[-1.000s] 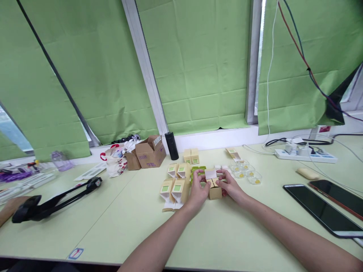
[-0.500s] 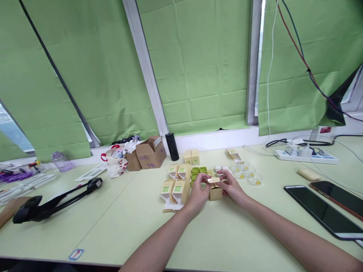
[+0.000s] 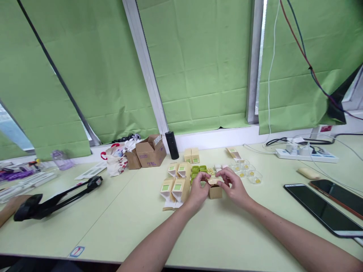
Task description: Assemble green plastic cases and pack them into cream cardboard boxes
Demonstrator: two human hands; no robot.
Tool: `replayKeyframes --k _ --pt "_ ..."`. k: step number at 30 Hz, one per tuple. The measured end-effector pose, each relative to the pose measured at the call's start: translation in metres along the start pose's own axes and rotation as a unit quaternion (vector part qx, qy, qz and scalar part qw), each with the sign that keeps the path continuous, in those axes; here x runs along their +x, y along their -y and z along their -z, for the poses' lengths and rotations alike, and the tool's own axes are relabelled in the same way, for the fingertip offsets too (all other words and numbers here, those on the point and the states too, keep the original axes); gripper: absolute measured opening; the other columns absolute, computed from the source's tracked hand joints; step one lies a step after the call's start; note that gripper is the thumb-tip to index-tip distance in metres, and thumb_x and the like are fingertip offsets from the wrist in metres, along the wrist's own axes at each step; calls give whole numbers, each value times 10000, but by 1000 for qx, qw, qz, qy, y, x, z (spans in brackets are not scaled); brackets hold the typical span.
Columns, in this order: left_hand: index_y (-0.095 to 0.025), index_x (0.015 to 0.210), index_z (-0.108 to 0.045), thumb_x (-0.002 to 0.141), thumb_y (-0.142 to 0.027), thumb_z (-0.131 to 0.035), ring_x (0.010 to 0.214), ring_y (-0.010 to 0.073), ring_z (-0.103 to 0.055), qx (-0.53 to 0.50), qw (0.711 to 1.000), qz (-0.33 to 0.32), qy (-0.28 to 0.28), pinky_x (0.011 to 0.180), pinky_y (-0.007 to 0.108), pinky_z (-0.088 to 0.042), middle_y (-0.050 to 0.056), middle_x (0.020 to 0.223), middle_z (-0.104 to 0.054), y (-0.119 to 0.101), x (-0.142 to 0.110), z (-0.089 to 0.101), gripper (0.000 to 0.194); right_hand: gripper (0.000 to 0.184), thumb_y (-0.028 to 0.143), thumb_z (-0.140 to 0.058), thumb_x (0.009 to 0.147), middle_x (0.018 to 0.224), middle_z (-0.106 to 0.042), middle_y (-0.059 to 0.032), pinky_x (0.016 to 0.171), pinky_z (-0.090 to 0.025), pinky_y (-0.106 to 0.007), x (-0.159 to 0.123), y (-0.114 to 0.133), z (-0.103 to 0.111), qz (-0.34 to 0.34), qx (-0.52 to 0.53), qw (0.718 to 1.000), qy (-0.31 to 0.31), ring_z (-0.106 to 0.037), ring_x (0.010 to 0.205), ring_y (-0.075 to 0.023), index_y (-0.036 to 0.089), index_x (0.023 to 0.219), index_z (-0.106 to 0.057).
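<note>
A small tan cardboard box stands on the pale green table, between my two hands. My left hand pinches the box's left side and its top flap. On the other side, my right hand curls over the box, fingertips pressing the flap down. Several tan boxes with green windows lie just left of my left hand. Small green pots sit behind the box.
Clear plastic cups with yellow bits sit to the right. Two phones lie at the right edge, with a power strip behind them. A brown carton, a black cylinder and a black folded stand are on the left.
The box's top flap stood upright, then folded down flat. My fingers have closed over the top of the box.
</note>
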State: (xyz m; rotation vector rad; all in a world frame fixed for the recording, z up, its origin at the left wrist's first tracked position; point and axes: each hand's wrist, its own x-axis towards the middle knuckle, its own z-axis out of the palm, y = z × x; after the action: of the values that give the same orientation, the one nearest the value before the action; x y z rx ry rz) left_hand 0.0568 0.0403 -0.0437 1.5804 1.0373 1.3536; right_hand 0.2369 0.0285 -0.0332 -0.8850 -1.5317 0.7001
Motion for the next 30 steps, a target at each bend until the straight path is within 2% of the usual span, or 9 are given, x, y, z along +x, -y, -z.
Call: replayKeyframes --k 3,8,13,19,30 --pt "-206 925 -639 820 -171 -693 1049 223 -651 -20 1000 7 1 955 335 -500 66 1073 -721 1 1 1 123 183 443 -790 806 814 -536 -29 608 -395 -333 0 0 -1 3 -5 1000 0 -444 682 -204 283 872 -731" --pt "-220 982 -672 817 -146 -597 1086 233 -644 -50 999 10 2 999 360 -492 64 1087 -711 0 1 5 196 187 441 -803 795 797 -525 -27 623 -382 -338 0 -1 -1 6 -1 1000 -2 -444 677 -210 284 813 -704" --pt "-222 996 -658 912 -279 -621 1103 253 -636 -49 999 3 7 1025 384 -473 71 1081 -689 -6 -2 5 108 150 371 -782 820 796 -521 -18 633 -374 -339 -2 -3 -1 23 -15 1000 15 -450 673 -203 273 781 -675" --pt "-217 1014 -644 931 -388 -685 1112 263 -628 -16 1000 -14 17 1005 373 -473 86 1104 -688 -9 -4 5 195 95 303 -753 826 810 -521 -16 636 -379 -341 -2 -6 -1 33 -31 999 23 -461 682 -205 273 806 -665" --pt "-216 1080 -626 926 -347 -676 1157 263 -606 22 999 -19 33 1015 371 -452 87 1173 -669 -7 -6 7 208 79 201 -689 824 831 -525 -6 626 -390 -323 -3 -16 -1 66 -66 995 40 -472 697 -189 247 830 -626"
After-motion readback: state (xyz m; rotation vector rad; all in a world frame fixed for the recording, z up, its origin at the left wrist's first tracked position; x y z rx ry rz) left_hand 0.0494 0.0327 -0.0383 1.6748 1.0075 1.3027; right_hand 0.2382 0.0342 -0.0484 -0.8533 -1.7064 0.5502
